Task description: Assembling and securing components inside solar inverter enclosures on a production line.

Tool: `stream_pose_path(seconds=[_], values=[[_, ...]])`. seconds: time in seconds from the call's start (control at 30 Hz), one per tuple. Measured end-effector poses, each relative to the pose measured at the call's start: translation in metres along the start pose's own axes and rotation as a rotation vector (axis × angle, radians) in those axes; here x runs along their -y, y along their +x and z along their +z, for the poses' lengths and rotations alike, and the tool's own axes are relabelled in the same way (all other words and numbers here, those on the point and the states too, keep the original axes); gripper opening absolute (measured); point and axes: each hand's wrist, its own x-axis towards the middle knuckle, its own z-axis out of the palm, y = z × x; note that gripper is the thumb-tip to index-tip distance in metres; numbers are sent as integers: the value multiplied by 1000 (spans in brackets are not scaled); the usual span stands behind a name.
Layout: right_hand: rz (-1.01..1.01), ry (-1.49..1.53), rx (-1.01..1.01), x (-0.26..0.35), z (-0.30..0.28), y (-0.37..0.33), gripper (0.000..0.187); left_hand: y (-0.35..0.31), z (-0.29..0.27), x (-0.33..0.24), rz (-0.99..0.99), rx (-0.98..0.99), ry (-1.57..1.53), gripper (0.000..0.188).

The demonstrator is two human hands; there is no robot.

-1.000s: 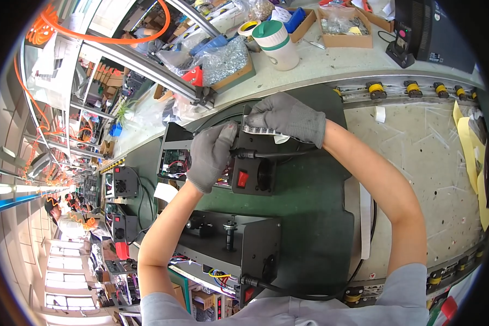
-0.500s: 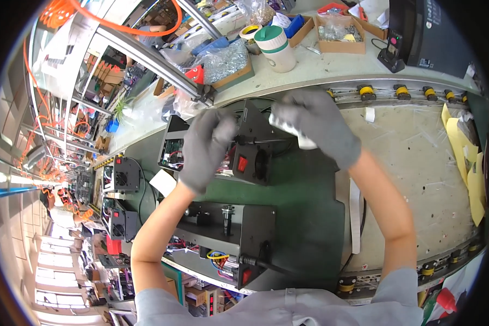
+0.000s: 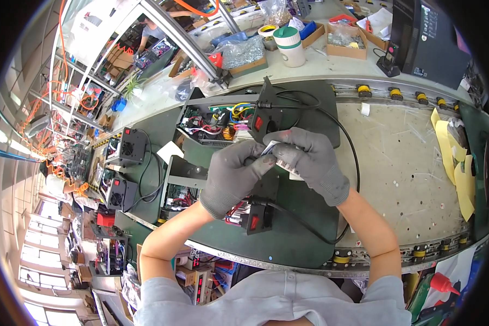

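Both my hands wear grey gloves and meet at the middle of the view. My left hand [image 3: 231,176] pinches a small white printed piece, perhaps a label sheet [image 3: 295,176], by its left end. My right hand [image 3: 315,163] grips the same piece from the right, its fingers partly covering it. Beneath the hands is a black metal-cased device [image 3: 183,171] with bundled wires and a red switch, partly hidden by my left hand and forearm. Just beyond the hands stands a second open-sided device [image 3: 217,100], with circuit boards, coloured wires and a red switch showing.
A green mat [image 3: 304,217] lies under the devices. Black cables [image 3: 357,163] loop along its right side. Rollers [image 3: 396,94] edge the worktop; yellow paper [image 3: 462,179] lies at right. Two more devices [image 3: 126,146] stand at left. A white jar [image 3: 290,49] and part boxes [image 3: 346,41] sit behind.
My hands have come together; the left now also grips the white piece, which only the right held before. The two middle devices and the mat appear farther up in the view.
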Motion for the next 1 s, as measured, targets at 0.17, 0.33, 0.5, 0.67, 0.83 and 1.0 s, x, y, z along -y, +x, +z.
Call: stream_pose_path(seconds=[0.17,0.33,0.5,0.67,0.83,1.0], values=[[113,40,-28,1,16,-8,20,-14,-4,2,114,-19,98,18],[112,-40,-7,-17,13,-10,20,-17,-10,9,238,86,326,20],[425,28,14,-21,-7,-10,17,-24,-25,24,137,79,434,47],[440,127,140,-45,-4,-8,18,-29,-19,31,104,282,568,79],[524,110,109,-43,2,-5,18,-28,-17,33,89,294,501,88],[520,126,118,-51,5,-4,18,-28,-16,30,79,293,475,89]])
